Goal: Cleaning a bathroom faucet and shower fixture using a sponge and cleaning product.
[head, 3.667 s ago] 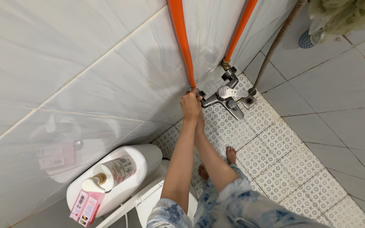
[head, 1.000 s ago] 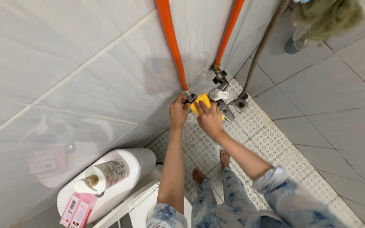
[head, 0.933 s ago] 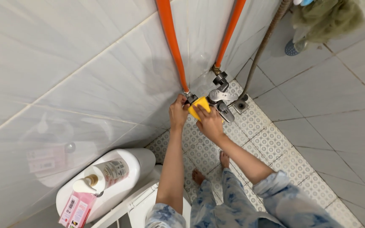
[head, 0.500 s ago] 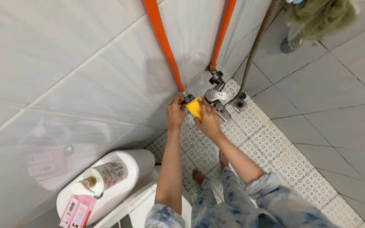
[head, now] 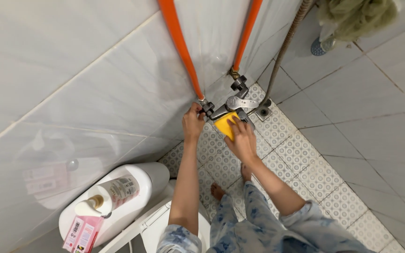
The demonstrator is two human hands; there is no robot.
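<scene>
The yellow rectangular sponge (head: 226,125) has slid down from the left end of the chrome wall-mounted shower mixer tap (head: 233,104) to its underside, so scrubbing moves along the body. The right hand (head: 243,138) presses it with curled fingers; the left hand (head: 193,122) grips the fitting below 1 orange pipe (head: 179,44).
</scene>
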